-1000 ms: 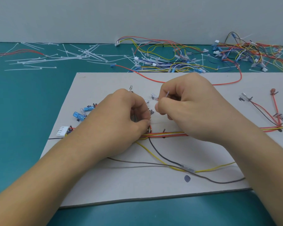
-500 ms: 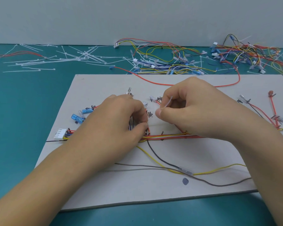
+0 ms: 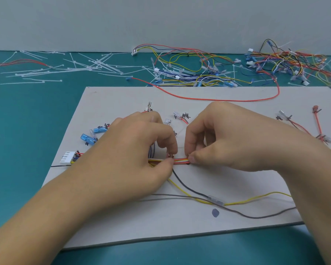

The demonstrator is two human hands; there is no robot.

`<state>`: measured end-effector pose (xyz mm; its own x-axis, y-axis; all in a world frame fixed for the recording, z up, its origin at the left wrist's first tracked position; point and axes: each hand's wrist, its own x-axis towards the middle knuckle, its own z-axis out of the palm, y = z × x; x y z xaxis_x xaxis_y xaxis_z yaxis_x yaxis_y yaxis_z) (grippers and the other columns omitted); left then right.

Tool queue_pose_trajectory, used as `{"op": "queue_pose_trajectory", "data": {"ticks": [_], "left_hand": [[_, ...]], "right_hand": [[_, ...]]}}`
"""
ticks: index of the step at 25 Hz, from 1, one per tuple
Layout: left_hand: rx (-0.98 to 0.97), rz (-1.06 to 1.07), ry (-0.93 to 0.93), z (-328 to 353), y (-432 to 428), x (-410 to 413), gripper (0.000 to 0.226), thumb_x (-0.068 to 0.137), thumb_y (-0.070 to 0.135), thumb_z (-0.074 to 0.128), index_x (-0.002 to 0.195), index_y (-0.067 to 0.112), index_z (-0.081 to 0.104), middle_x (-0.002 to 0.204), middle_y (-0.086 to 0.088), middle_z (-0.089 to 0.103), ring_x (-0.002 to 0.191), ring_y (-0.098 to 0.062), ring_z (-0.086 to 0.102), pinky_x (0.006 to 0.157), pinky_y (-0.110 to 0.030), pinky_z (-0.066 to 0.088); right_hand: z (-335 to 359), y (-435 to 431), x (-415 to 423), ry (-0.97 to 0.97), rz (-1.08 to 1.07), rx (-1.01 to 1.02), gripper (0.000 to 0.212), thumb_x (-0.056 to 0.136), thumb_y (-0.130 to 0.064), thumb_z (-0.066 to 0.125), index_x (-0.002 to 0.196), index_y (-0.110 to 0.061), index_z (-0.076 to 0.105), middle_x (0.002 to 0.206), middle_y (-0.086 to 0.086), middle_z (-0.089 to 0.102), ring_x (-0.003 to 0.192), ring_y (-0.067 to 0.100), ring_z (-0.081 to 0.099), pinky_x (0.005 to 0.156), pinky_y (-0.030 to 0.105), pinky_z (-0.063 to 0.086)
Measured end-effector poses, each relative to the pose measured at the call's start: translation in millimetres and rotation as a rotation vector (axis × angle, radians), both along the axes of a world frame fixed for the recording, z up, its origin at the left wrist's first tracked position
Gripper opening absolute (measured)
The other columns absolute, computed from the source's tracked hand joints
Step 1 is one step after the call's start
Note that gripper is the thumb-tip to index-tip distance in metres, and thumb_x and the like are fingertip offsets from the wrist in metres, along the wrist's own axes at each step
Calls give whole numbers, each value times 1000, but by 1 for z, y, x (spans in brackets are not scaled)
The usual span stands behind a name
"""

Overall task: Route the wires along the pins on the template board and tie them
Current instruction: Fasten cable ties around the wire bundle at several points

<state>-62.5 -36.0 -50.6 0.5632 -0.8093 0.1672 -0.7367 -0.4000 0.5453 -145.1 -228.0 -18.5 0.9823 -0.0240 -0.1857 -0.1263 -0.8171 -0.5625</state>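
A grey template board [image 3: 122,222] lies on the teal table. Across its middle runs a bundle of red, yellow and white wires [image 3: 181,160]. My left hand [image 3: 134,150] pinches the bundle between thumb and forefinger. Just to its right, my right hand [image 3: 224,138] pinches the same bundle, fingers curled down onto it. A thin translucent cable tie shows faintly between the hands. A white connector [image 3: 66,157] and blue terminals [image 3: 87,139] sit at the bundle's left end. Loose yellow [image 3: 256,198], black and grey wires trail toward the board's front.
Several white cable ties [image 3: 65,68] lie scattered at the back left of the table. Heaps of coloured wire harnesses [image 3: 199,73] fill the back centre and right. A long red wire [image 3: 237,100] loops over the board's far edge. Red-wire branches [image 3: 317,127] lie at the board's right.
My right hand has come down from its raised position beside the left hand and now pinches the bundle. My left thumb and forefinger stay on the wires.
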Motion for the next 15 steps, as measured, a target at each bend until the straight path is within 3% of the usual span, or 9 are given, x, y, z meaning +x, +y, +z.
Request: {"op": "queue_pose_trajectory", "data": {"ticks": [5,9,15], "left_hand": [[4,-22,7,0,-2,3,2,83,32,74,81,32,74,82,14,55,84,-7,55,77,-33,47],[32,-8,9,0,-4,4,5,82,30,75,78,30,72,68,16,63,77,-4,61,66,-21,48],[22,-6,-27,1,-5,3,8,85,33,75,78,29,73,65,15,65,69,-2,61,67,-30,53]], "right_hand": [[1,4,-2,-94,116,-116,16,77,-11,69,68,-23,72,59,-15,63,57,6,60,47,16,42],[0,2,-1,-117,142,-143,13,79,-14,69,72,-24,72,63,-11,65,64,8,63,53,26,49],[-1,3,-1,-126,157,-150,14,77,-13,69,71,-24,73,59,-9,63,65,7,63,52,24,49]]}}
